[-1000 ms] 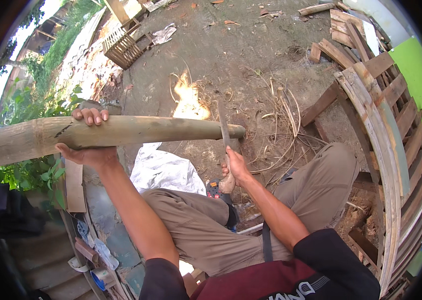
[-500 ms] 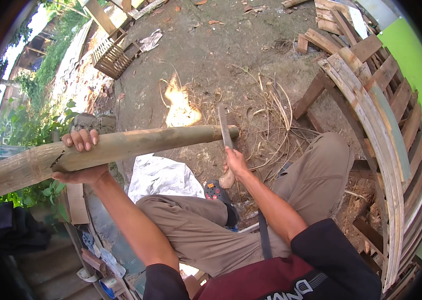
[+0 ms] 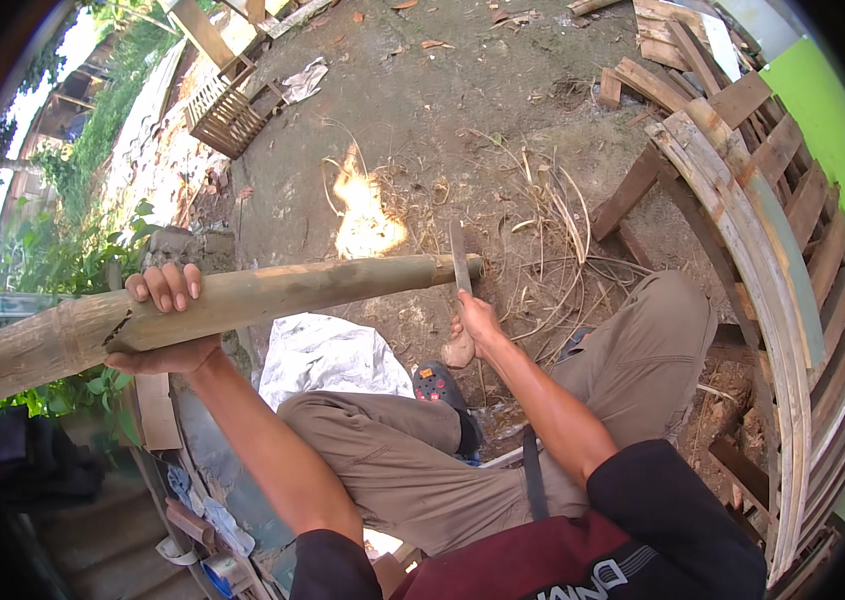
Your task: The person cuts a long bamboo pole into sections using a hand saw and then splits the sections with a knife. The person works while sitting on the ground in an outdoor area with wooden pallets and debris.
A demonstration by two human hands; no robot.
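Observation:
A long, thick bamboo pole (image 3: 313,288) lies slanting across my front, from the left rim toward the middle. My left hand (image 3: 168,287) is closed round it near a dark crack, fingers over the top and thumb underneath. In my right hand (image 3: 480,322) is a machete (image 3: 459,250) with a rounded wooden handle, whose lower end shows below the fist. Its blade points away from me and crosses the pole close to the pole's right end. Whether the edge is cutting in or only resting against the bamboo, I cannot tell.
Beyond the pole, a bright flame (image 3: 368,215) burns on the dirt ground. Dry twigs (image 3: 558,215) lie right of it. Stacked wooden pallets (image 3: 743,230) stand along the right. A white sheet (image 3: 333,355) lies beside my sandalled foot (image 3: 435,383). Farther left is a slatted crate (image 3: 226,115).
My right hand and the machete have shifted slightly right and toward me, and more of the wooden handle shows. The bamboo pole and my left hand stay nearly in place.

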